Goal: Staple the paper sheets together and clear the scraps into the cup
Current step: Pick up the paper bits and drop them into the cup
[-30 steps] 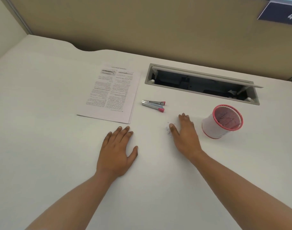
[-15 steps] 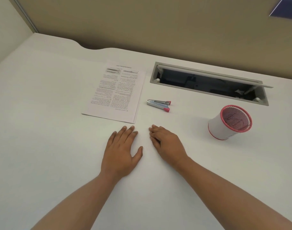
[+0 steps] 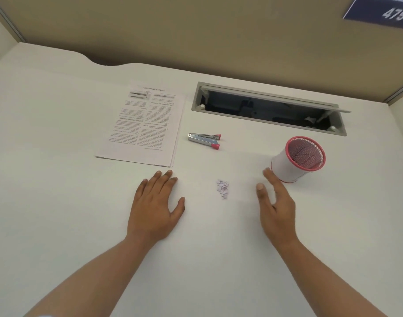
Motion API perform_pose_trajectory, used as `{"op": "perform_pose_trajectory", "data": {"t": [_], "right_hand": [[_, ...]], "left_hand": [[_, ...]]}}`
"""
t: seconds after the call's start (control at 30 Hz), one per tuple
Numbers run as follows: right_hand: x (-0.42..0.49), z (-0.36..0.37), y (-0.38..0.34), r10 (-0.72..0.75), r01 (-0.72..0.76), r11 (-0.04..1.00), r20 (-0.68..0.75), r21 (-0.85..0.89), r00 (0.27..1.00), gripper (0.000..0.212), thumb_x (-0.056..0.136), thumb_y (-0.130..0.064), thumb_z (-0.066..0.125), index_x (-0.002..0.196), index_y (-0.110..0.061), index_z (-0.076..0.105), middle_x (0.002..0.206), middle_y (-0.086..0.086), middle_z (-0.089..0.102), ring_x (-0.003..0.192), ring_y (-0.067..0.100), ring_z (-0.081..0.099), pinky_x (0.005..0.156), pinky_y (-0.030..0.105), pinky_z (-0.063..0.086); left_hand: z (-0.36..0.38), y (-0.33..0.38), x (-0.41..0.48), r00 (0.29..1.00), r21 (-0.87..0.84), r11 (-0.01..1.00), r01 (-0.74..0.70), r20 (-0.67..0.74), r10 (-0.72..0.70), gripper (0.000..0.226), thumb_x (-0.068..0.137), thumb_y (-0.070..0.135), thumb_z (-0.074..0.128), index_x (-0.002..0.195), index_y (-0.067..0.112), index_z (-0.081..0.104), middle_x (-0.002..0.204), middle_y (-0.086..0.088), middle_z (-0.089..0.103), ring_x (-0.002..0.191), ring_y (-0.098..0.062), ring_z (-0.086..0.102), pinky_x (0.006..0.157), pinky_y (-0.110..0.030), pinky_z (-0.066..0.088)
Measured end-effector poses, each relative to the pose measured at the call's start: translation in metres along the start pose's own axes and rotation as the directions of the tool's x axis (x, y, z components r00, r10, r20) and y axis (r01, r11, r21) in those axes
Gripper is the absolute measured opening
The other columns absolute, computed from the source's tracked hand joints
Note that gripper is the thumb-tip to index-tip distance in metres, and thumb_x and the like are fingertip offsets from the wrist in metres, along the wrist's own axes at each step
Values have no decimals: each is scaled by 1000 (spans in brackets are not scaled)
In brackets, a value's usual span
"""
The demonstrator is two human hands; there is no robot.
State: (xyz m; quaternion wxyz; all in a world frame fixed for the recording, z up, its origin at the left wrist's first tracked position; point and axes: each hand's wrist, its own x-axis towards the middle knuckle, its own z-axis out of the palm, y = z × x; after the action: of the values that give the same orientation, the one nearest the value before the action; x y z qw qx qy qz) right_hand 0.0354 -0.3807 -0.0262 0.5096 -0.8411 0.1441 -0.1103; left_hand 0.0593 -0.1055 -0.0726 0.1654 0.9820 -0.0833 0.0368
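Small pile of pale paper scraps (image 3: 223, 188) sits mid-frame between both empty, flat-open hands, right hand (image 3: 276, 207) nearer the pink-rimmed white mesh cup (image 3: 296, 160) at right.

desk (image 3: 58, 202): looking smooth, matt white
stapler (image 3: 204, 140): showing shiny metal, pink plastic tips
cup (image 3: 297, 160): showing pink mesh
sheets (image 3: 145, 124): lying as matt printed paper
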Motion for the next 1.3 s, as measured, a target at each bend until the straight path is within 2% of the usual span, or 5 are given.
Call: {"op": "perform_pose_trajectory", "data": {"t": [0.17,0.43,0.77,1.0,1.3], "right_hand": [[-34,-25,35,170,-204,949,-157,-239,973,69,92,-51,33,147,-10,34,156,4,34,147,15,20,122,39,10],[-23,48,16,-16,64,864,101,-500,995,75,93,-55,23,150,-6,27,160,8,25,150,17,13,122,31,7],[16,98,-6,-266,484,794,506,-368,821,53,97,-42,49,142,-14,46,156,2,37,147,14,24,121,28,14],[33,96,-4,-453,599,756,450,-264,770,9,87,-11,67,88,-7,75,115,3,73,119,17,62,101,32,49],[37,43,-1,-335,432,874,367,-223,868,26,90,-15,64,115,-13,70,125,2,68,120,15,59,106,33,44]], "left_hand": [[0,0,0,1000,-9,1000,1,8,-1,59,92,53,41,140,21,53,155,4,46,148,-20,36,123,-43,22],[1,0,1,1000,-7,1000,3,14,-3,60,92,54,39,141,21,52,156,5,45,149,-19,34,123,-44,21],[1,1,0,1000,0,1000,3,1,-3,60,92,54,41,140,21,54,155,4,47,148,-20,37,123,-44,23],[0,0,0,1000,-11,1000,4,-1,-4,59,92,53,42,139,21,54,155,4,47,147,-19,37,123,-42,22],[0,0,0,1000,-12,1000,4,13,-4,59,92,53,41,140,22,52,156,6,45,149,-18,34,124,-42,20]]}}
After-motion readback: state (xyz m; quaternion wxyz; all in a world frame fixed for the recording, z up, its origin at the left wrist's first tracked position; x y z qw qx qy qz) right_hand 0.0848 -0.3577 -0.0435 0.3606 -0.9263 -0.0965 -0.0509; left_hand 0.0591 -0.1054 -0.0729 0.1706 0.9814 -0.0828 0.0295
